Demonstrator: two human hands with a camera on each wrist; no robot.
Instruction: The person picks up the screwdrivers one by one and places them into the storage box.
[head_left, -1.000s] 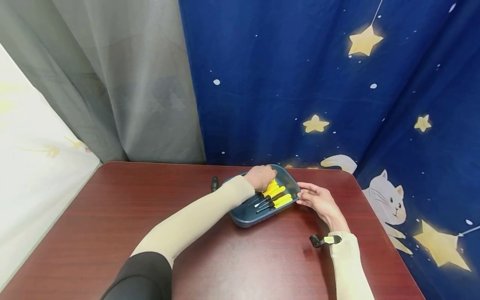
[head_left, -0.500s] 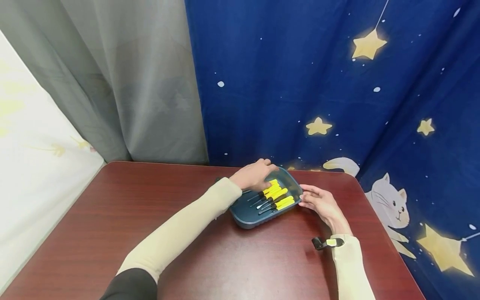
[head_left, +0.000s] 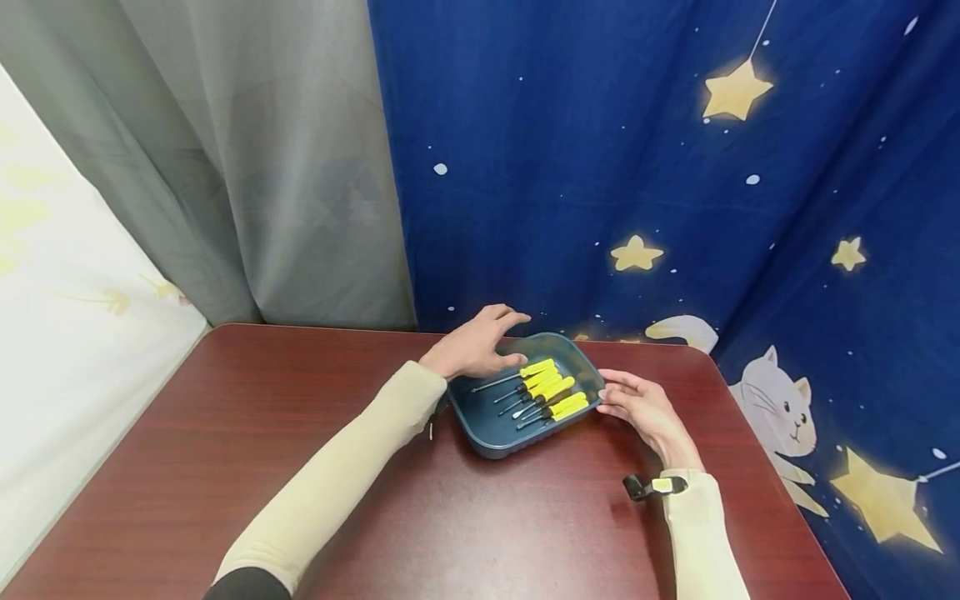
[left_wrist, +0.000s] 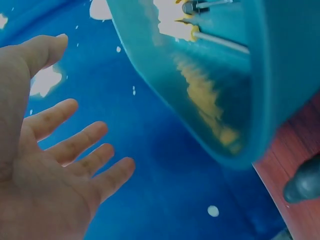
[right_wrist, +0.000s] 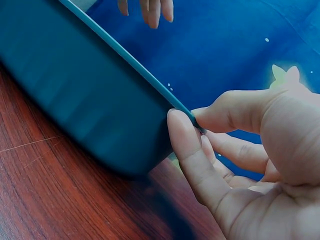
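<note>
A dark blue-green plastic box point(head_left: 487, 427) stands on the table, with several screwdrivers point(head_left: 552, 388) lying side by side in it. Their handles are yellow and black. Over the box's far left rim hovers my left hand point(head_left: 480, 343), fingers spread and palm holding nothing; the left wrist view shows the same hand point(left_wrist: 60, 165) apart from the rim. At the box's right corner my right hand point(head_left: 645, 417) pinches the rim between thumb and fingers, seen closely in the right wrist view as fingertips point(right_wrist: 182, 132) against the wall.
A dark rounded object point(left_wrist: 304, 184) lies on the table beside the box, partly out of frame in the left wrist view. The reddish-brown table point(head_left: 300, 392) ends at a back edge against a grey curtain point(head_left: 315, 167) and a blue star-patterned curtain point(head_left: 525, 167).
My left hand has let go of a screwdriver, risen out of the box and moved left, its fingers spreading. My right hand stays at the box's corner.
</note>
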